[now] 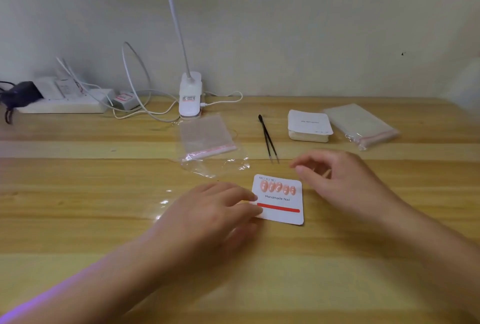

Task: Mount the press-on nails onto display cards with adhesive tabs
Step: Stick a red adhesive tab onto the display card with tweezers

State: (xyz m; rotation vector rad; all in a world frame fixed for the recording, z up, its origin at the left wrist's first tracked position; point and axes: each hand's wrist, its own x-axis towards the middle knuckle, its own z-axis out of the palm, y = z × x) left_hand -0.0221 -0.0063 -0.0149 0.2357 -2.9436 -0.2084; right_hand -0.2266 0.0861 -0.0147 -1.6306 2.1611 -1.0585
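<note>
White card stock sits dead centre on the wooden table (78, 219): the display card (279, 200), lying flat and turned slightly clockwise. Across its top edge runs a row of five pink press-on nails (278, 187), glossy, shrinking in size toward the right end. Below them the print reads "Handmade Nail", and under that a red strip (278, 208) stretches almost edge to edge, with the bottom of the card bare white.

At nine o'clock from the card comes the left hand (207, 212), fingers straight and relaxed, fingertips resting on the card's left edge, pinning it down rather than gripping it. At two o'clock hovers the right hand (337, 175), lifted clear of the card, fingers loosely curled, thumb and forefinger drawn near each other; whether anything tiny sits between them, I cannot tell.

Up at twelve o'clock lie black tweezers (267, 139), tips pointing toward the card. At eleven o'clock, a clear zip bag (207, 136) with a red seal strip lies on crumpled film. At one o'clock there's a stack of blank cards (309, 126), and just beside it a packed bag (361, 124). A white clip lamp (190, 95) stands at the far edge, with a power strip (65, 104) well off at ten o'clock.
</note>
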